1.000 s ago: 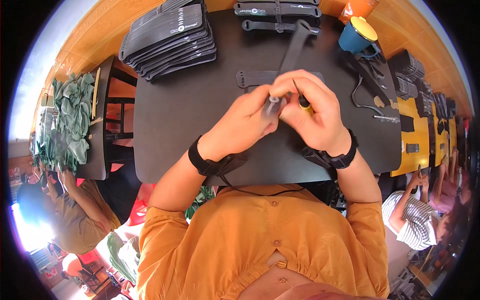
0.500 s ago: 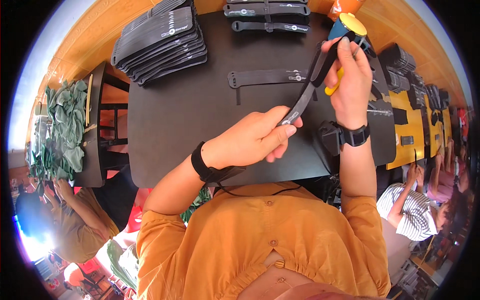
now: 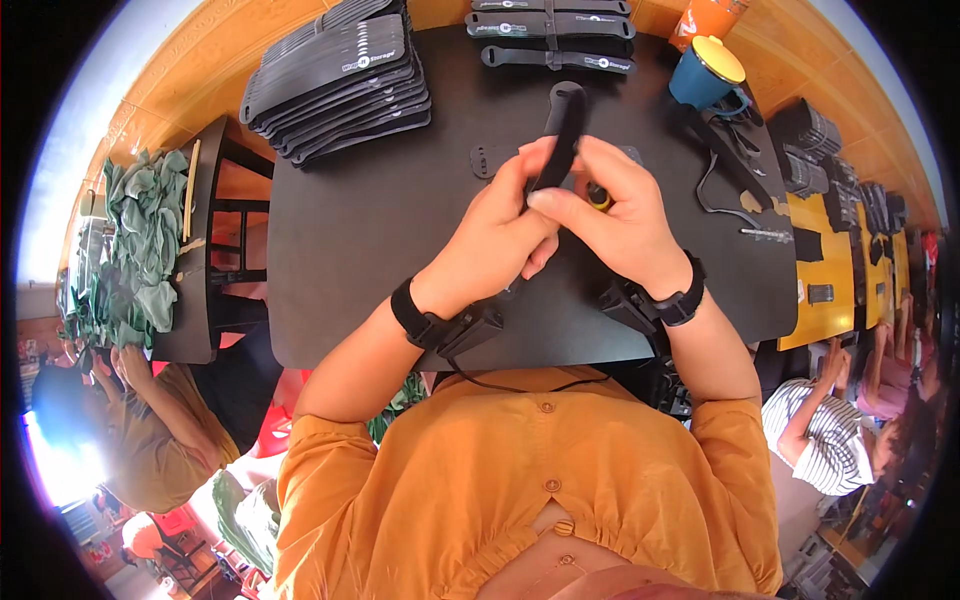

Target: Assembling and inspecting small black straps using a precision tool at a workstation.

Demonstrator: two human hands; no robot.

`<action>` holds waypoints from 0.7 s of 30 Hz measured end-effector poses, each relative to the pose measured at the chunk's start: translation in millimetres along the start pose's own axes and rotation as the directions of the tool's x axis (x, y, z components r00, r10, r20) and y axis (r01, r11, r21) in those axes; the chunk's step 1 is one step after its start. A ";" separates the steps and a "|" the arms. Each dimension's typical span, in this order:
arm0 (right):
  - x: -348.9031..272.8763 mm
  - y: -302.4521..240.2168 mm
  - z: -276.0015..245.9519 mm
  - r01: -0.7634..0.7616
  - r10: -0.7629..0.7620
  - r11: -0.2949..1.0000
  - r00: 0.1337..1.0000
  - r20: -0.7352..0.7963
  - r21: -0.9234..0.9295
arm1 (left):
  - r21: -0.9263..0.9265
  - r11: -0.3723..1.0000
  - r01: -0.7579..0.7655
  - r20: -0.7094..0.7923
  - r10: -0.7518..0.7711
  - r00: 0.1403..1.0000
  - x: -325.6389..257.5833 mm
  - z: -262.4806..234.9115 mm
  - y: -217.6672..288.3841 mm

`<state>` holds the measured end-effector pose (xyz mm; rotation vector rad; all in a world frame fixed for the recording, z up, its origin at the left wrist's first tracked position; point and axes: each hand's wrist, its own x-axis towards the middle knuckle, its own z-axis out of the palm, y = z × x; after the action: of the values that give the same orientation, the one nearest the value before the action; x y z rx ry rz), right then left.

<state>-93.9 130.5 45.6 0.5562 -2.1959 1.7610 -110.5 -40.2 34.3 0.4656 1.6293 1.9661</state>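
My left hand (image 3: 488, 238) and my right hand (image 3: 628, 222) meet over the middle of the table, both closed on one black strap (image 3: 568, 120). The strap stands up from between my fingers, with a slotted rounded end at its top. Tucked in my right hand's curled fingers is a yellow-and-black tool handle (image 3: 599, 196); the rest is hidden, so its kind is unclear. Behind my hands another black strap (image 3: 484, 161) lies flat on the dark table (image 3: 350, 250), mostly covered by them.
A tall stack of black straps (image 3: 340, 95) stands at the back left. Banded strap bundles (image 3: 556, 57) lie at the back middle. A blue mug (image 3: 703, 78) with a yellow lid stands at the back right, near loose black strips (image 3: 735, 160). Co-workers sit at both sides.
My right hand has come down and left from near the mug to meet my left hand. The strap, earlier stretched between my hands, now stands upright, gathered in both.
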 end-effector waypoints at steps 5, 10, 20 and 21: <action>3.1 -2.6 -2.6 -0.276 0.294 0.953 0.943 -0.159 0.123 | -0.101 0.990 0.097 0.083 -0.088 0.993 -4.2 2.2 5.2; 19.8 9.8 -46.2 -0.121 0.353 0.885 0.802 -0.481 0.449 | -0.070 0.984 0.165 0.213 -0.147 0.966 -3.1 2.2 1.9; 21.3 2.4 -146.4 0.167 0.197 0.914 0.613 -0.765 0.369 | 0.206 0.965 0.163 0.136 -0.194 0.972 -6.8 -3.0 3.7; 16.7 -6.6 -148.9 0.168 0.184 0.922 0.604 -0.775 0.350 | 0.314 0.930 0.192 0.164 -0.253 0.954 -5.8 -5.2 4.3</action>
<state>-109.9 272.2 92.0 -0.1996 -1.2125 1.9276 -109.7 -48.4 37.9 0.5457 1.7643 1.4657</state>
